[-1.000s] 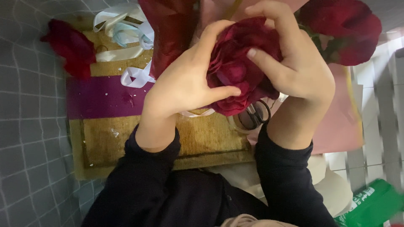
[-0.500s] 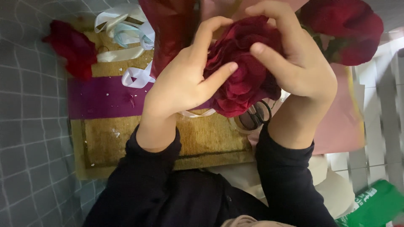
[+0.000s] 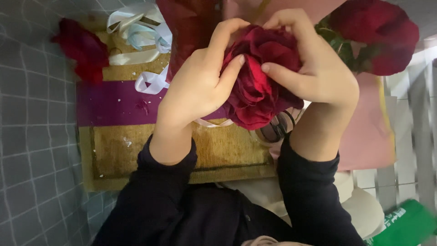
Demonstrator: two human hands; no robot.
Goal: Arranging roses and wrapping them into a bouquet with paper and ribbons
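In the head view we held a large dark red fabric rose with layered petals (image 3: 259, 86) up between both hands, above a tan woven mat with a purple band (image 3: 150, 150) that lay on a grey tiled floor (image 3: 32, 150). Our left hand (image 3: 195, 86) cupped the bloom's left side, its fingers (image 3: 221, 38) curled over the top edge and the thumb pressed into the petals at the centre, so it was grasping the flower. Our right hand (image 3: 318, 73) wrapped the other side, fingers arched over the top and the thumb pushed against a brighter red petal, likewise clenched on the rose. The two thumbs sat near each other without touching. Just below the bloom, a pair of dark-handled scissors (image 3: 275, 130) lay partly hidden at the mat's edge. Loose white and pale blue ribbons (image 3: 141, 45) were piled at the mat's far end, with a small crumpled red fabric piece (image 3: 82, 50) beside them. A second dark red rose with green leaves (image 3: 373, 36) rested on a pink paper sheet (image 3: 368, 132) to the right, and a green plastic packet (image 3: 405, 223) showed at the lower right corner.
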